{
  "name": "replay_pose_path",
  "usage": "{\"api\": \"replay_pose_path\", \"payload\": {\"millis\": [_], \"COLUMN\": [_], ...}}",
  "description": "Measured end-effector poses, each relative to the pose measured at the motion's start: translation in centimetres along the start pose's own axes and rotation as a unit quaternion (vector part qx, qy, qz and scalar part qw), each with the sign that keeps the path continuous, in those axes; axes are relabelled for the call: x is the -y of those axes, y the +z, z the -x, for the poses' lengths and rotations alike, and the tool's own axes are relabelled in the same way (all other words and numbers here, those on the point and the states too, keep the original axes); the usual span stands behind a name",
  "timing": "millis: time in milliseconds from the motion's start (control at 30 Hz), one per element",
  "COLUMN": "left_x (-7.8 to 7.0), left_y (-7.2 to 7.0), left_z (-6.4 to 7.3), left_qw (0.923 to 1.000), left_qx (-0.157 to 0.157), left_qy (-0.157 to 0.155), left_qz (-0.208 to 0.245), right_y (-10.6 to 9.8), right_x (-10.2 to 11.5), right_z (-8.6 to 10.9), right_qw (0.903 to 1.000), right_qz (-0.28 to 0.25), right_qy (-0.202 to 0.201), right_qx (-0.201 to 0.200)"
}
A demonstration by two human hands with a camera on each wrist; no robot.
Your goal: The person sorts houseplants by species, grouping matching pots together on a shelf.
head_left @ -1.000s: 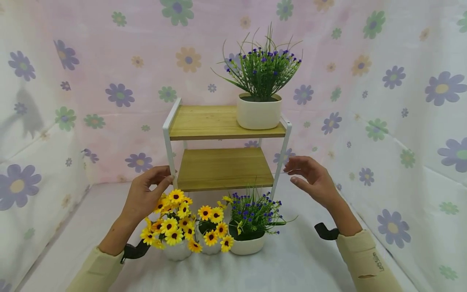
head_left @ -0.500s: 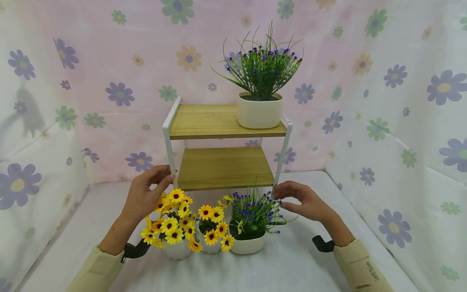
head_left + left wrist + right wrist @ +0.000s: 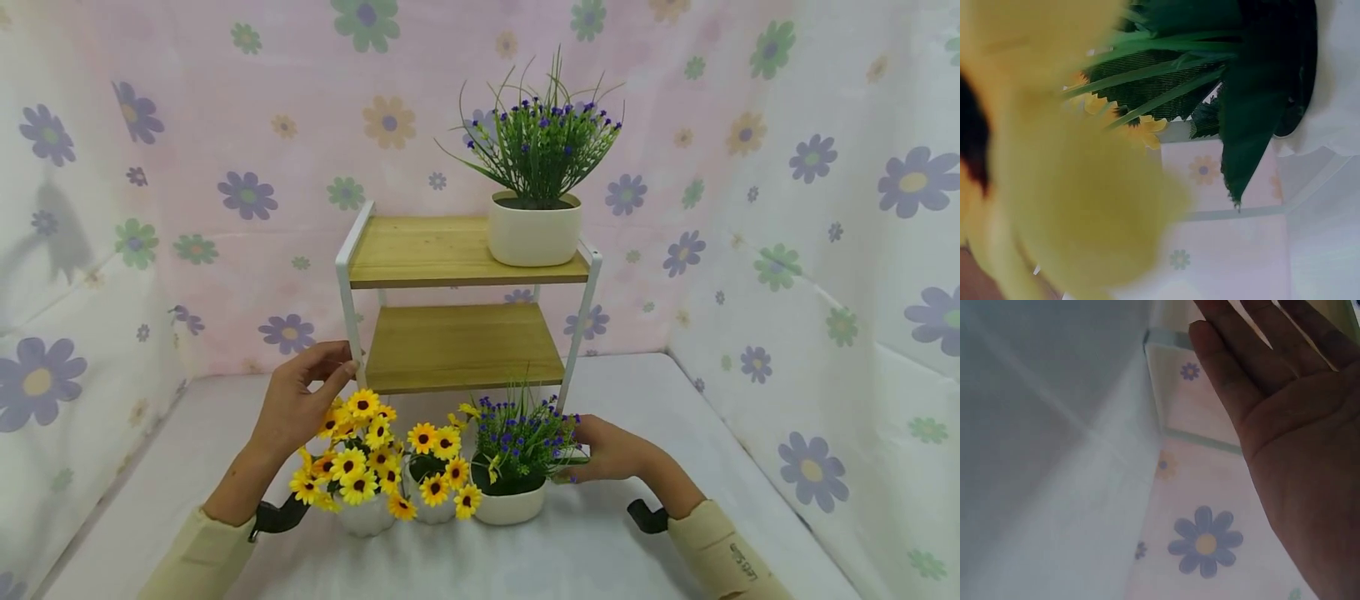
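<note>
My left hand [image 3: 296, 404] pinches the left front post of a two-tier shelf [image 3: 461, 346] with white posts and wooden boards. The right hand [image 3: 618, 450] is beside a low white oval pot of purple flowers [image 3: 510, 506], its fingertips partly hidden behind the leaves. In the right wrist view the right hand's fingers [image 3: 1225, 372] are straight and spread, with nothing against the palm. Two white pots of yellow flowers, the left one [image 3: 367, 518] and the middle one [image 3: 435, 508], stand left of the purple plant. Blurred yellow petals [image 3: 1085, 200] fill much of the left wrist view.
Another white pot of purple flowers [image 3: 534, 233] stands on the right of the shelf's top board. White cloth [image 3: 600, 550] covers the table. Flower-printed curtains [image 3: 300, 125] enclose the back and both sides.
My right hand has moved down from beside the shelf's right post to the purple plant on the table. The left hand keeps its hold on the left post.
</note>
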State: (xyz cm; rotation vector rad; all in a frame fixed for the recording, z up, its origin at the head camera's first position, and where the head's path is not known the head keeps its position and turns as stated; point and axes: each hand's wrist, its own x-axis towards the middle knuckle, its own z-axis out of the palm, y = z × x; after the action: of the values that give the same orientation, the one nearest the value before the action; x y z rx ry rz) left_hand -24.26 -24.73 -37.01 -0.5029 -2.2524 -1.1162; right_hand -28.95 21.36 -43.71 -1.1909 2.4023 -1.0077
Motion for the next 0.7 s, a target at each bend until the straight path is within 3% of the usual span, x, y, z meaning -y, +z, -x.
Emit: {"api": "replay_pose_path", "payload": {"millis": [100, 233, 400, 700], "left_x": [0.1, 0.2, 0.1, 0.1], "left_y": [0.1, 0.1, 0.1, 0.2], "left_z": [0.0, 0.1, 0.1, 0.1], "left_qw": [1.0000, 1.0000, 1.0000, 1.0000], "left_qx": [0.000, -0.002, -0.003, -0.004], "left_qy": [0.003, 0.003, -0.001, 0.005], "left_qz": [0.001, 0.003, 0.006, 0.003], "right_y": [1.1, 2.4, 3.7, 4.5], "right_x": [0.0, 0.1, 0.5, 1.8], "right_z": [-0.3, -1.0, -1.5, -1.3], "right_qw": [0.9998, 0.9998, 0.9999, 0.9992], "right_qz": [0.001, -0.007, 0.010, 0.009], "right_qy": [0.020, 0.011, -0.009, 0.029], "right_qx": [0.008, 0.017, -0.001, -0.026]}}
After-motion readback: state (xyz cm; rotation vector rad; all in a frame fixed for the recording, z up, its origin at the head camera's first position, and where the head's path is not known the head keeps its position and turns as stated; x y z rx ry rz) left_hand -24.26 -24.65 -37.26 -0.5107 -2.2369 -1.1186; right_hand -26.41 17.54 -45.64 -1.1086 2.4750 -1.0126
